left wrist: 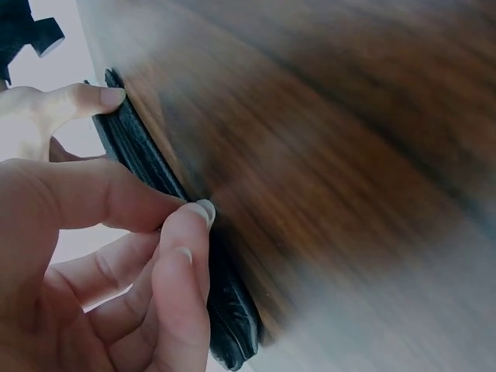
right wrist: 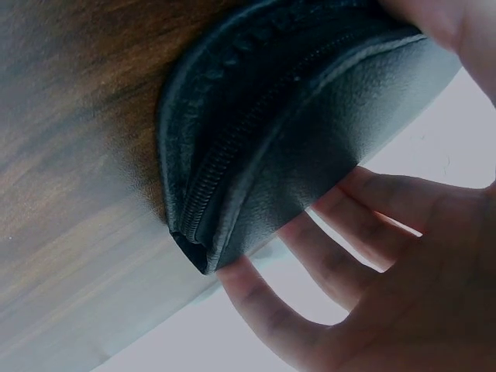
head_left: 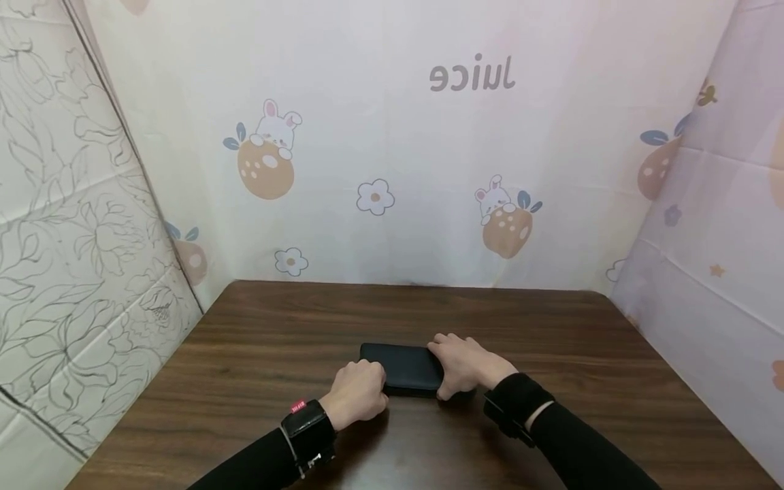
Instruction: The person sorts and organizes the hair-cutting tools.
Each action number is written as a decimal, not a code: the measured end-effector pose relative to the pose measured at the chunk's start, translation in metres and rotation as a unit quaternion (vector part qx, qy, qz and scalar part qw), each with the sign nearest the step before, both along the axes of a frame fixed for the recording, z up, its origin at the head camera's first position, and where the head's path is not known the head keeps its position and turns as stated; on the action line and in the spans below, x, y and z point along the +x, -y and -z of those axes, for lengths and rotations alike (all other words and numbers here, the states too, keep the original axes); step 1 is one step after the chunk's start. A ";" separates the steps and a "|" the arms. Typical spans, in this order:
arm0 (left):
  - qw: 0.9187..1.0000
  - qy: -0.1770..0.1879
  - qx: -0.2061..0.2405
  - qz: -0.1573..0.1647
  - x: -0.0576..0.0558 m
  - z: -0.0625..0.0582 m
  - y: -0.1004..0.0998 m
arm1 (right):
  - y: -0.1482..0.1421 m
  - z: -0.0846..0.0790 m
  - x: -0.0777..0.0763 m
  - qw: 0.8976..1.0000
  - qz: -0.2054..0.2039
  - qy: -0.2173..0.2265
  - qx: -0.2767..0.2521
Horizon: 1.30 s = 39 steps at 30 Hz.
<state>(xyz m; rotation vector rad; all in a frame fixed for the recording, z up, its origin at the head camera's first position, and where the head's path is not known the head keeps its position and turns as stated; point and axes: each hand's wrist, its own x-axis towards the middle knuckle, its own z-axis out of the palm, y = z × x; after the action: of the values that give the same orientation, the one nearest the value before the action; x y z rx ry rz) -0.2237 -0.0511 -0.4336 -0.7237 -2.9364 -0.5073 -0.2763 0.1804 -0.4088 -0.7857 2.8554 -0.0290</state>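
A black zip wallet (head_left: 405,367) with a leathery surface lies on the table in front of me. My left hand (head_left: 357,393) is at its near left corner; in the left wrist view the thumb and bent fingers pinch at the zipper (left wrist: 133,159) along the edge. Those fingertips hide whatever lies between them. Around the wallet's right end, my right hand (head_left: 463,365) holds it, thumb on the near edge and fingers over the far side. Close up in the right wrist view, the zipper teeth (right wrist: 208,186) curve round the end and look closed there.
The brown wood-grain table (head_left: 275,320) spreads out on all sides of the wallet. A pale curtain (head_left: 380,136) printed with rabbits and fruit hangs behind its far edge. Further curtains (head_left: 79,224) close off the left and right sides.
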 end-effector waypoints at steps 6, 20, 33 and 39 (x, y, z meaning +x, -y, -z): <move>1.000 -0.007 -0.007 -0.013 -0.001 0.001 0.004 | 0.001 -0.001 -0.001 1.000 -0.002 0.000 -0.001; 1.000 -0.008 -0.014 -0.020 -0.001 0.001 0.003 | 0.000 -0.002 -0.001 1.000 0.009 0.011 0.005; 1.000 -0.003 -0.017 -0.022 -0.001 0.001 0.004 | 0.002 -0.003 0.000 1.000 0.013 0.014 0.002; 0.999 -0.009 -0.027 -0.019 -0.001 -0.001 0.005 | 0.003 -0.003 -0.001 1.000 0.009 0.013 0.002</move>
<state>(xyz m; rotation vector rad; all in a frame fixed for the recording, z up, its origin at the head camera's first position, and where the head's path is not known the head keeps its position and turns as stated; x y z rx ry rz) -0.2244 -0.0562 -0.4329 -0.6736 -2.9503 -0.4180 -0.2769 0.1776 -0.4061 -0.7529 2.8373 -0.0352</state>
